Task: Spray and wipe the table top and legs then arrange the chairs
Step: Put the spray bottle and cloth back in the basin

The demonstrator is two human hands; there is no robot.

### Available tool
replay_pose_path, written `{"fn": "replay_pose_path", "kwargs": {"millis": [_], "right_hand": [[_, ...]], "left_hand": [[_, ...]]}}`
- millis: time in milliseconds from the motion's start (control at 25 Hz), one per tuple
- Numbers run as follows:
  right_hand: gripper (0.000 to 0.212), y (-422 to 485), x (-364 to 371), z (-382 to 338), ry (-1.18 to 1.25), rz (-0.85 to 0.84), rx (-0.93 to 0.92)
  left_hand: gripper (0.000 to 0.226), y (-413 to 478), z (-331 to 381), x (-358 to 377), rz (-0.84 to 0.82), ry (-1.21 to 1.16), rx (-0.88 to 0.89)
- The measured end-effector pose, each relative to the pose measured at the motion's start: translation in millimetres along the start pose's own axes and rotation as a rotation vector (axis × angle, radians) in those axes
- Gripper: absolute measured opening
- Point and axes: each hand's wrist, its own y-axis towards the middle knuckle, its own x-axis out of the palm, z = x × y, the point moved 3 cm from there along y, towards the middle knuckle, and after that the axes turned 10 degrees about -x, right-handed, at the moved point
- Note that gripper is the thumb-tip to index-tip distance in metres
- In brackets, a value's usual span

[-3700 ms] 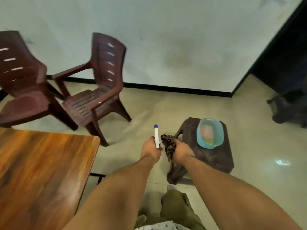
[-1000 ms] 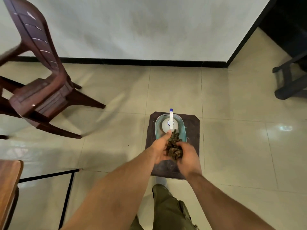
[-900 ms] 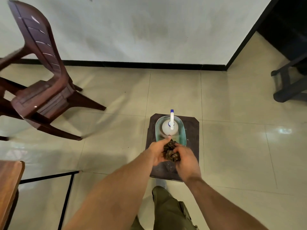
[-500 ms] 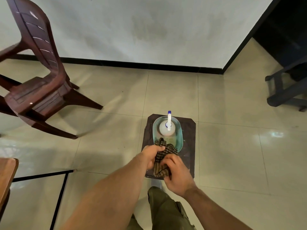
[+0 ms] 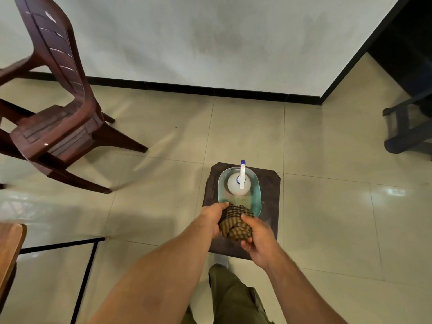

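Head view, looking down over both forearms. The left hand (image 5: 211, 217) and the right hand (image 5: 259, 242) together grasp a checked brown cloth (image 5: 236, 225), bunched between them. The left hand's fingers curl over the cloth's left edge. The right hand clasps it from the right and near side, thumb lying on top. The cloth is held over the near end of a teal basin (image 5: 219, 187), its far edge overlapping the basin's rim as seen from here; whether it touches the rim cannot be told. A white spray bottle (image 5: 236, 186) stands upright in the far half of the basin, its blue-tipped nozzle pointing away from the person. The basin sits on a low dark-brown stool (image 5: 271, 183) on the tiled floor (image 5: 327, 206). To the left, well apart from the stool, stands a maroon plastic chair (image 5: 46, 132), its seat facing left. At the lower left edge appears a corner of the wooden table (image 5: 11, 242), with a black frame bar (image 5: 60, 244) beside it near the floor. A dark chair (image 5: 406, 134) shows partly at the right edge. An olive trouser leg (image 5: 233, 300) lies below the hands, near the stool
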Motion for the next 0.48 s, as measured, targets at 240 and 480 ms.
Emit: {"fn": "replay_pose_path", "kwargs": {"millis": [240,480], "right_hand": [[0.029,-2,-22,-28,-0.314,-0.262,0.138],[0.03,2,-20,-38,-0.53,-0.028,-0.145]], "left_hand": [[0.04,-8,-5,-1,-0.167,0.074,-0.181],[0.033,-3,11,-4,-0.02,0.088,-0.042]]}}
